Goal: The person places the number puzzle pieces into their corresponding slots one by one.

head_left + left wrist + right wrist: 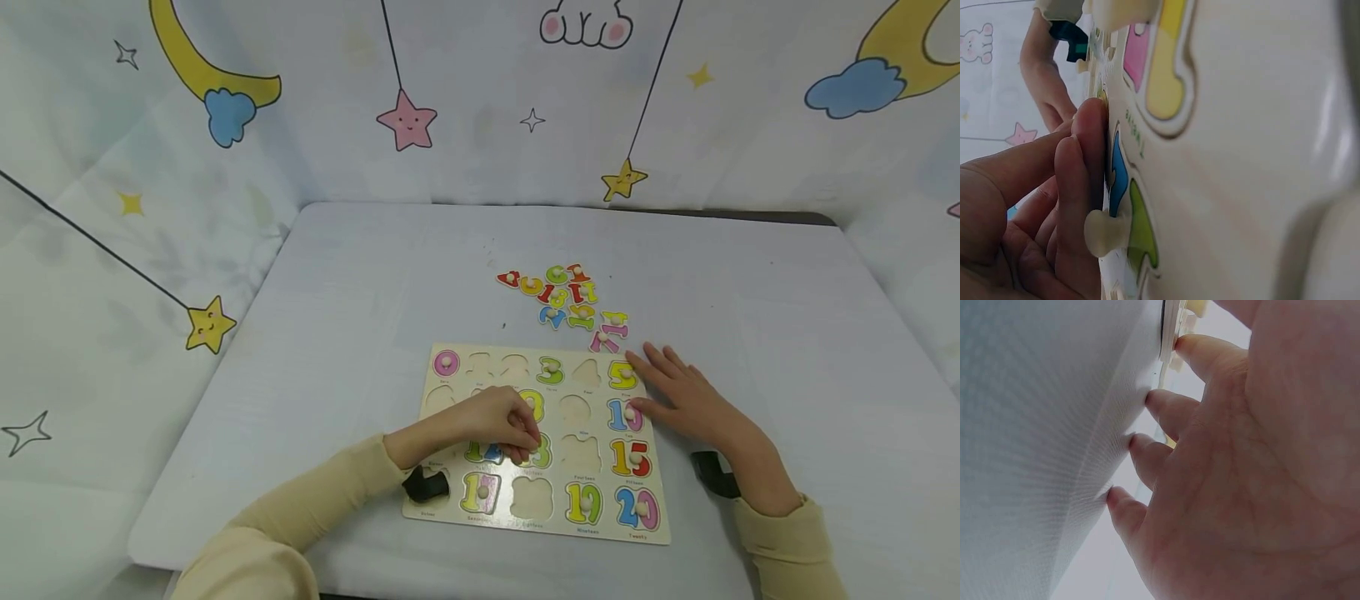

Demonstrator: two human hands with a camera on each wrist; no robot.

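Observation:
A wooden number puzzle board [495, 517] lies on the table with several knobbed number pieces set in its recesses. My left hand [501, 419] reaches over the board's middle, its fingertips together at the green number 13 piece [543, 452]. They seem to pinch its knob, which the fingers hide. Close by in the left wrist view is a blue-and-green piece [1141, 231] with a pale knob. My right hand [692, 402] lies spread at the board's right edge, its thumb by the number 10 piece [617, 415]. Its other fingertips [1138, 440] touch the tabletop in the right wrist view.
Several loose number pieces [581, 315] lie in a cluster beyond the board's far edge. Several bare recesses, such as one in the bottom row [531, 498], show in the board. The white table [360, 275] meets a printed cloth backdrop [480, 158].

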